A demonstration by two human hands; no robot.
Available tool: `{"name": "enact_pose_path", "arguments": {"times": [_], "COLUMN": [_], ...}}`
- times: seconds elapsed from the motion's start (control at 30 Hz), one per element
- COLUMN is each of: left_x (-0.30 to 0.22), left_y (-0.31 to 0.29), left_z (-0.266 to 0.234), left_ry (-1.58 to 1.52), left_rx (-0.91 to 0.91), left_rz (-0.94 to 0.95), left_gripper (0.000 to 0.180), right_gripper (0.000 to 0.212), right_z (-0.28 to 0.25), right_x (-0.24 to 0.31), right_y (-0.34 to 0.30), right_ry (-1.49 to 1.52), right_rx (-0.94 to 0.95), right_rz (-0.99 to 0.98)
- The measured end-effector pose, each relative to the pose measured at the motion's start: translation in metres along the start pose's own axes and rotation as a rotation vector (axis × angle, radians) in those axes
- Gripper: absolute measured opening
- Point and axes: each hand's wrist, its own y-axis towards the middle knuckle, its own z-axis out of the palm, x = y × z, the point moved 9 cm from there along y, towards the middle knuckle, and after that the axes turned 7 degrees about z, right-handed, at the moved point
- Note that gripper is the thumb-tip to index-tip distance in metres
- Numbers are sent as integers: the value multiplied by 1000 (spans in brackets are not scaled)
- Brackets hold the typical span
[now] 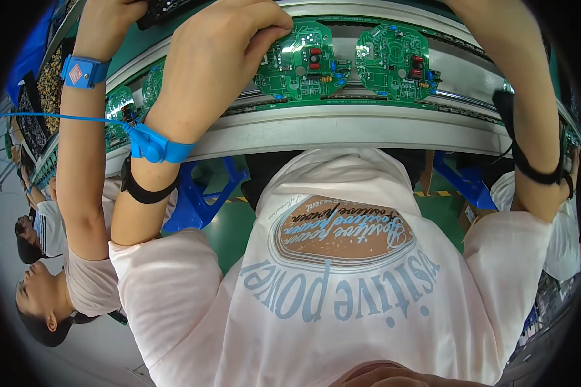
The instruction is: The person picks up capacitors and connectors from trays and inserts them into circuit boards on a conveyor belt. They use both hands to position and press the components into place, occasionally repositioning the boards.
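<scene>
Here the left hand [223, 39] is pressing curled fingers onto the edge of a round green circuit board [301, 61] riding the conveyor rail [342, 126], a second board [397, 61] just beside it. The right hand is out of view past the top edge, so I cannot tell its grip. The blue wrist strap cord [58, 117] risks snagging components, and uneven pressure could tilt the board.

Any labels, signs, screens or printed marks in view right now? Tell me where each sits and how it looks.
Shirt print: centre, on the pale pink shirt; brown oval with grey-blue lettering.
Wristband badge: upper left, blue band; small red-and-white diamond.
Floor tape: right, below conveyor; yellow-and-black stripes.
No screens or packages.
</scene>
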Motion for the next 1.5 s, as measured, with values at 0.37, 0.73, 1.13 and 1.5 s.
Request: {"name": "enact_pose_path", "arguments": {"times": [0.37, 0.73, 1.13, 1.5], "left_x": [0, 2, 79, 25], "left_y": [5, -3, 47, 77], "left_z": [12, 13, -43, -46], "left_ry": [155, 247, 394, 337], "left_rx": [6, -54, -168, -199], "left_rz": [312, 260, -64, 60], "left_gripper": [13, 18, 15, 12], "right_gripper": [21, 27, 17, 13], "right_z": [-12, 11, 3, 5], "right_x": [-75, -79, -67, -62], "right_y": [-143, -157, -156, -161], "right_ry": [704, 952, 828, 815], "right_rx": [82, 34, -19, -38], "right_rz": [735, 856, 788, 874]}}
